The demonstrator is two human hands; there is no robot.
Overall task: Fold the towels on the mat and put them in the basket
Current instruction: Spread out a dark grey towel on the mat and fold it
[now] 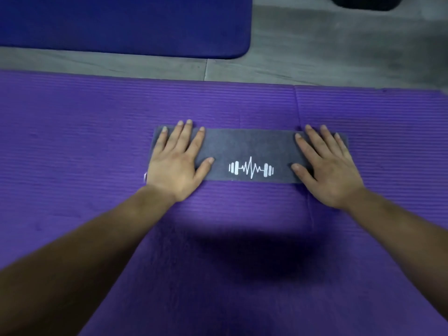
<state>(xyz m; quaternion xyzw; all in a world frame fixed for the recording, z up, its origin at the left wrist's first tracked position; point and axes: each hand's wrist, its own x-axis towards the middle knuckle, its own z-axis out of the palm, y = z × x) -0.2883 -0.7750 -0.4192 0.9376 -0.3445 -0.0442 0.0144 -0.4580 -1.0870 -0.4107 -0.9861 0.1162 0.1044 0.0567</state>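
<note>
A grey towel (249, 146) lies on the purple mat (72, 141), folded into a long narrow strip that runs from left to right. It sits in the middle of the mat, a little nearer to the far edge. On its upper face there is a white print (251, 169) of a dumbbell with a heartbeat line through it, close to the near edge of the strip.

The left hand (175, 161) is laid flat on the left end of the towel, with the fingers straight and spread, and the thumb pointing toward the print. The right hand (326, 163) is laid flat in the same way on the right end, fingers straight and a little apart. Both hands press on the cloth and grip nothing.

Near the left wrist a small white thing (145, 177) shows at the corner of the towel; it is perhaps a label, but it is too small to tell.

Beyond the purple mat is a grey floor (339, 52), and on it a dark blue mat (121, 23). At the top right corner stands a dark object (366, 2), cut by the edge of the view.
</note>
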